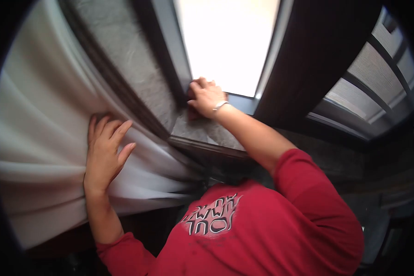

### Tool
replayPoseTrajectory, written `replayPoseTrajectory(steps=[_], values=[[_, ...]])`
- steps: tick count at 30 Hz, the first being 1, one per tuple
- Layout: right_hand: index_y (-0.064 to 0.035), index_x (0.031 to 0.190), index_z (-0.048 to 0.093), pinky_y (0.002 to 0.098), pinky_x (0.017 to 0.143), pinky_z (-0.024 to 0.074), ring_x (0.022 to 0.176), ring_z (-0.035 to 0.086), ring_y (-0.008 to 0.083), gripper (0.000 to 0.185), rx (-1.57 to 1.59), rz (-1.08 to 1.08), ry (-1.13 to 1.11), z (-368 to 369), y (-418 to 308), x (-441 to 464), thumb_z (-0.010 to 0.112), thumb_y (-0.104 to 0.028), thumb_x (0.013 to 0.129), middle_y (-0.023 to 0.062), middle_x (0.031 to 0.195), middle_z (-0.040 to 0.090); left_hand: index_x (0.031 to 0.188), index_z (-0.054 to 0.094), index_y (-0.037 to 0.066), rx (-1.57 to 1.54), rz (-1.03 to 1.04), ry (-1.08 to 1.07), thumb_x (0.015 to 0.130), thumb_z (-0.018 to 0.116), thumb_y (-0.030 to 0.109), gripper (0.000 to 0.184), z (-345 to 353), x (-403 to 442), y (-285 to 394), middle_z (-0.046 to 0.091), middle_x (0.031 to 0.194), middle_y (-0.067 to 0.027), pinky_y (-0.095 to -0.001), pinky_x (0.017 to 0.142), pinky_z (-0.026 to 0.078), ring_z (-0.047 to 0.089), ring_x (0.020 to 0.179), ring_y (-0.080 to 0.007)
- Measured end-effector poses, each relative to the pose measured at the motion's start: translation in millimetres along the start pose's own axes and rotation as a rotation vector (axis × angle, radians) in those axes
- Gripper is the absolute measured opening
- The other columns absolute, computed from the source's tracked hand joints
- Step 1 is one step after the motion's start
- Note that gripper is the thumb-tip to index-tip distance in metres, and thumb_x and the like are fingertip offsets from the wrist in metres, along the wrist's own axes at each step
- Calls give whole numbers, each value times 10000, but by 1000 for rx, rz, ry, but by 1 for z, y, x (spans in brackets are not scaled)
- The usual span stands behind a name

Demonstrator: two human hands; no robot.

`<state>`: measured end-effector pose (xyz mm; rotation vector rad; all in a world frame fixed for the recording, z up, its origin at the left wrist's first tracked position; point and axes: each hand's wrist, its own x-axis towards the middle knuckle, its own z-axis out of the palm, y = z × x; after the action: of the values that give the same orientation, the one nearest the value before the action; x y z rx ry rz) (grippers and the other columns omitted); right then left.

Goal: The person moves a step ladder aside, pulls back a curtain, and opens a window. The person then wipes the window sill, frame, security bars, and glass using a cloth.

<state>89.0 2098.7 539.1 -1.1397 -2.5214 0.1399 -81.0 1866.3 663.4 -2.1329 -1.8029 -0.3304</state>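
My left hand (106, 154) rests against the white curtain (41, 138), its fingers apart and slightly bent, holding the fabric aside to the left. At the lower corner of the window frame (172, 50), my right hand (207, 97) presses down on a dark reddish-brown bunched thing that looks like a cloth (192, 112). Most of that thing is hidden under the palm and fingers. The hand sits just above the grey stone sill (211, 131), close to the bright window pane (227, 46). A white band circles the right wrist.
A grey stone window surround (124, 46) with a dark edge runs between curtain and frame. To the right stand a wide dark panel (317, 60) and another window with slatted blinds (363, 87). The red shirt (257, 230) fills the lower middle.
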Motion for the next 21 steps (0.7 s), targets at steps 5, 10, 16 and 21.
replayPoseTrajectory(steps=[5, 10, 16, 21], values=[[-141, 1121, 503, 416, 817, 381, 1058, 442, 309, 448, -233, -101, 157, 41, 7, -23, 633, -328, 735, 95, 1215, 423, 1160, 547, 87, 17, -9, -5, 711, 668, 134, 467, 1, -5, -5, 533, 1058, -100, -479, 1068, 221, 440, 1098, -314], [-233, 1163, 512, 377, 768, 393, 985, 437, 288, 494, -179, -137, 219, 20, 21, -110, 650, -282, 691, 44, 1232, 408, 1169, 542, 86, 7, -19, -9, 709, 665, 115, 477, 4, -1, -3, 534, 1059, -95, -467, 1077, 209, 442, 1088, -302], [-271, 1040, 590, 402, 777, 353, 991, 442, 236, 364, -55, -65, 202, 16, 13, -128, 656, -370, 697, -3, 1189, 461, 1199, 528, 96, -60, -3, -66, 717, 667, 118, 503, 7, 6, 8, 515, 1102, -86, -441, 1028, 259, 413, 1083, -308], [-239, 1022, 611, 461, 832, 363, 1032, 427, 284, 365, -46, 171, 208, -20, 52, -197, 632, -258, 658, 25, 1239, 428, 1224, 508, 92, -23, -22, -59, 739, 657, 118, 508, -9, -4, 15, 489, 1147, -94, -438, 1021, 260, 384, 1144, -323]])
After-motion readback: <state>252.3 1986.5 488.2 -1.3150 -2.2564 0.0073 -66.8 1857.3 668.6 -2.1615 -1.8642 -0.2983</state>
